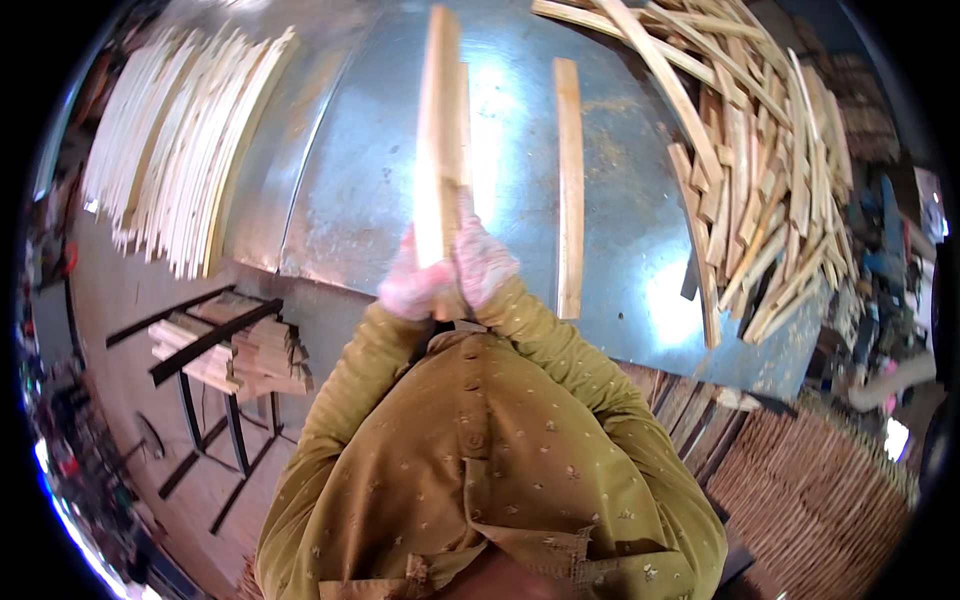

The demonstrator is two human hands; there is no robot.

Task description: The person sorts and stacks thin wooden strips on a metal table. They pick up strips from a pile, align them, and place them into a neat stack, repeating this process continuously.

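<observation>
In front of my chest, my left hand (pixel 412 282) and my right hand (pixel 485 264), both in pinkish-white gloves, close around the near end of a pale wooden strip (pixel 438 130). The strip points away from me over the metal table (pixel 360 180), slightly blurred by motion. A second wooden edge shows along its right side; whether it is a separate strip I cannot tell. To the right of my hands, a single wooden strip (pixel 568 190) lies lengthwise on the table.
A tangled heap of wooden strips (pixel 745 150) covers the table's right side. Pale strips (pixel 180 140) lie in an orderly row at the left. A black metal stand (pixel 190 355) with short wood pieces stands lower left. Stacked wood (pixel 810 500) sits lower right.
</observation>
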